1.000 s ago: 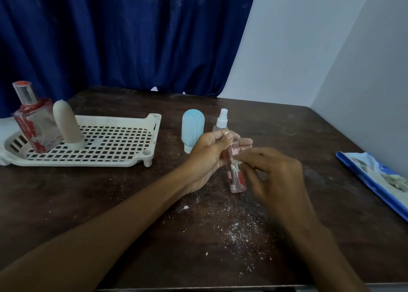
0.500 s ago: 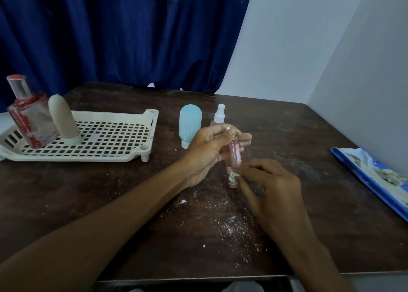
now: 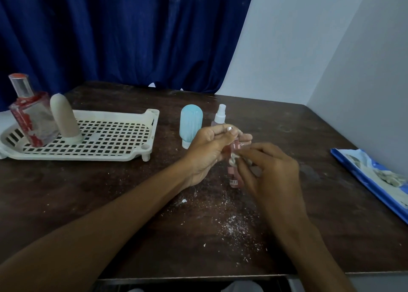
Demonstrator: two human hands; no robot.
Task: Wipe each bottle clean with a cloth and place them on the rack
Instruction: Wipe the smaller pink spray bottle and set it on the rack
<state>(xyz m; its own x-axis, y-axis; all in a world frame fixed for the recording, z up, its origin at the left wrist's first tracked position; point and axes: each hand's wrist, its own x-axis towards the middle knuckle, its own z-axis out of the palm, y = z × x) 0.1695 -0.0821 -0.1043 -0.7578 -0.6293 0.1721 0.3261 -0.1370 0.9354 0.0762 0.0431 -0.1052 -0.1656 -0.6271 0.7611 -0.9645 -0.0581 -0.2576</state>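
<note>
The left hand (image 3: 206, 152) holds the slim pink bottle (image 3: 234, 178) upright above the middle of the table (image 3: 320, 137), with its fingers (image 3: 220, 133) curled round the upper part. The right hand (image 3: 272, 177) pinches a small whitish cloth (image 3: 232, 159) against the side of the bottle. To wipe well, I think the left hand should turn the bottle slowly while the cloth travels from top to bottom, and also over the label at the foot. The grip must be firm, because the bottle is thin. The rack (image 3: 77, 157), at ten o'clock from the hands, carries a glass bottle (image 3: 31, 117) and a beige bottle (image 3: 65, 117).
</note>
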